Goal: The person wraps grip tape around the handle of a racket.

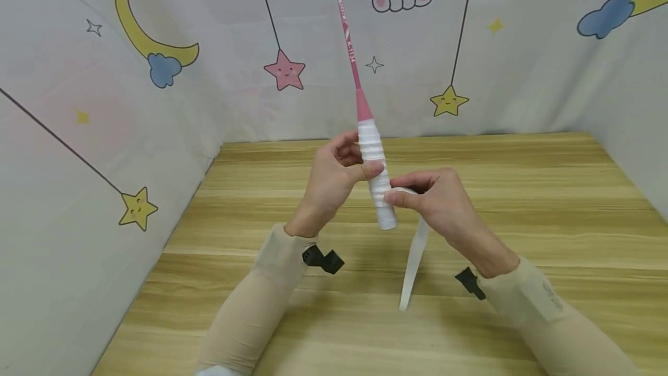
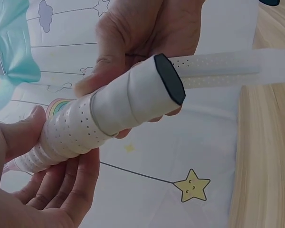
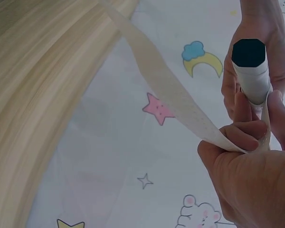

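Note:
A racket with a thin pink shaft [image 1: 344, 25] stands nearly upright, its head out of view. Perforated white grip tape [image 2: 69, 128] wraps the handle in overlapping turns; a smoother white stretch [image 2: 118, 102] lies bare near the dark butt cap [image 2: 170, 80]. My left hand [image 1: 331, 179] holds the handle about its middle, thumb across the front. Lower down, my right hand [image 1: 446, 205] pinches the grip tape where it leaves the handle. The tape's loose tail [image 1: 414, 266] hangs below the right hand, and the right wrist view shows this strip [image 3: 168, 92] slightly twisted.
A wood-grain table [image 1: 250, 202] lies beneath both hands. Behind it hangs a pale cloth [image 1: 209, 91] printed with stars, moons and a bear. Dark wrist-camera mounts [image 1: 323, 259] sit on the forearms.

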`<state>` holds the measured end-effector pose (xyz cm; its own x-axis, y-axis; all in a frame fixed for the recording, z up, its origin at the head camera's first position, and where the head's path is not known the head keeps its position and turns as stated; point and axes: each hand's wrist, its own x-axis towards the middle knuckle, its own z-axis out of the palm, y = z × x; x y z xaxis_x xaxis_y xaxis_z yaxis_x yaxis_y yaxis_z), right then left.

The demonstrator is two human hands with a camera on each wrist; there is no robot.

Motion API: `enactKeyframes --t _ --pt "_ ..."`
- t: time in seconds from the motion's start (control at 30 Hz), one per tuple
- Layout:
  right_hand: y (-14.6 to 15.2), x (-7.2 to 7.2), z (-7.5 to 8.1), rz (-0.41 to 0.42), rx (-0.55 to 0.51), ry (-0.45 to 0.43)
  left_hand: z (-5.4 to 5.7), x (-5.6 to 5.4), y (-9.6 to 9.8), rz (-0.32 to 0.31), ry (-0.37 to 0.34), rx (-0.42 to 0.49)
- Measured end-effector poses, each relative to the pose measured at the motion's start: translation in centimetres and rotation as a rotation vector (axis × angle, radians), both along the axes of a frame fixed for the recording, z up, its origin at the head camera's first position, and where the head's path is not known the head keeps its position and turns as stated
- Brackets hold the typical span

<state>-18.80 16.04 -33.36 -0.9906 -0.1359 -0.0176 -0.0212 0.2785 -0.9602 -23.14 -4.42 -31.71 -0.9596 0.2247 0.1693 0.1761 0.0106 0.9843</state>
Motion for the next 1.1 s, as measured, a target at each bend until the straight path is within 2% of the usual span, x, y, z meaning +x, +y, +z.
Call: enactKeyframes --t 0.2,0.4,0.73,0.97,1.1 --pt "0.1 0.0 -0.1 0.009 -0.034 0.000 -0.2 -0.1 0.0 -0.010 -0.023 0.053" --pt "0.3 0.0 0.0 0.012 -0.045 -0.001 -0.2 0.0 -0.2 -0.070 -0.021 0.116" --pt "0.4 -0.5 -0.3 0.065 -0.065 -0.027 -1.0 -0.7 -0.8 -0.259 -0.056 0.274" --pt "0.5 -0.9 -0.6 0.162 -0.062 -0.046 -1.5 -1.4 -1.1 -0.384 -0.136 0.405" --pt "0.4 -0.7 -0.6 0.128 -0.076 -0.019 -1.3 -1.3 -1.1 -0.429 -0.157 0.433"
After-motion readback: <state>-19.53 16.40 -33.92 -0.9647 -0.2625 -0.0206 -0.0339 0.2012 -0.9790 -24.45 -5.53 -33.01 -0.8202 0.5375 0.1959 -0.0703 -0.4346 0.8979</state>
